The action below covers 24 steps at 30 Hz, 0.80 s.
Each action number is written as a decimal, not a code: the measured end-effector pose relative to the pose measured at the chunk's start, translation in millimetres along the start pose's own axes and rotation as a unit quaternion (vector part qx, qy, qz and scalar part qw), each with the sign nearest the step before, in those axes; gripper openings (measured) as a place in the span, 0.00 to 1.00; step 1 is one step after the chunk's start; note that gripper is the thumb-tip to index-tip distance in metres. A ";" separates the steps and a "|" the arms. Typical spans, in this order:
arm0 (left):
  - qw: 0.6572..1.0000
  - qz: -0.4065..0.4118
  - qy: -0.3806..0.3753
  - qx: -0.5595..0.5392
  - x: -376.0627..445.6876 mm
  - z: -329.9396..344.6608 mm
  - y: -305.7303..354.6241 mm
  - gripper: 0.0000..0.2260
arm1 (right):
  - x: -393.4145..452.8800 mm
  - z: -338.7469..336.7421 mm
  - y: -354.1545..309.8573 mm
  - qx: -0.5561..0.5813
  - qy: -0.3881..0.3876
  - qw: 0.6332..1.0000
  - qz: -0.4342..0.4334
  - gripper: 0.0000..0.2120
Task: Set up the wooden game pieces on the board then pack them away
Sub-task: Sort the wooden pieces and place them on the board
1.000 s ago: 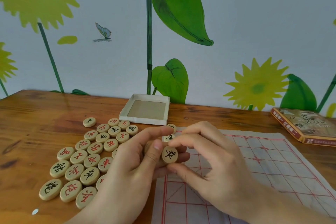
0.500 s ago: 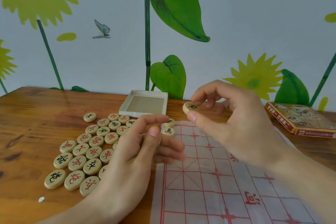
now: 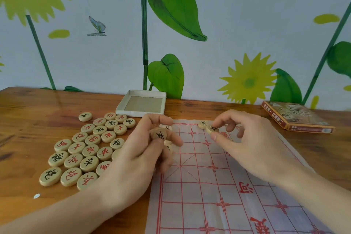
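Sunflower mural wall behind wooden table; paper board on it. Left hand pinches black-marked piece; right hand pinches another piece at board's far edge.

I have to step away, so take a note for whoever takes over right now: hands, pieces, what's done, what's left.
Left hand: holds a black piece at its fingertips, over the board's left edge.
Right hand: pinches a black piece at the board's far edge, beside one already placed.
Loose pieces: most lie on the table left of the board.
Tray and box lid: at the table's back.
Done: setup barely begun.
Left: place the rest, then pack away.
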State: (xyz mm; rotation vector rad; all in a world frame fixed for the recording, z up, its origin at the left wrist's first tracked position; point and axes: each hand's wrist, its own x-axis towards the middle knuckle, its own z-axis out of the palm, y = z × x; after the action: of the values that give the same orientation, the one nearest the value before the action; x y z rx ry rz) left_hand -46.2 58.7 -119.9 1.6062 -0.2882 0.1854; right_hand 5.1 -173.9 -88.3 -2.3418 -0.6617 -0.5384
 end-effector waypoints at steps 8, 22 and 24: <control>0.998 0.023 -0.035 0.045 -4.9 5.4 15.3 0.10 | -5.3 12.7 11.5 -0.035 -0.065 0.997 -0.002 0.03; 0.996 0.065 0.000 0.053 -4.4 2.8 12.4 0.18 | -18.6 15.4 -25.0 0.170 -0.055 0.984 -0.025 0.12; 0.987 0.097 0.016 0.130 -8.9 4.6 14.8 0.18 | -19.5 15.5 -29.5 0.200 -0.073 0.977 -0.006 0.14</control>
State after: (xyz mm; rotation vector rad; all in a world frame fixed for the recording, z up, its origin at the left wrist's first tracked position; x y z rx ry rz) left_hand -59.3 54.1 -108.7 1.8304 -0.4098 0.4112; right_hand -24.2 -149.9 -95.8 -2.0081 -0.7714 -0.2128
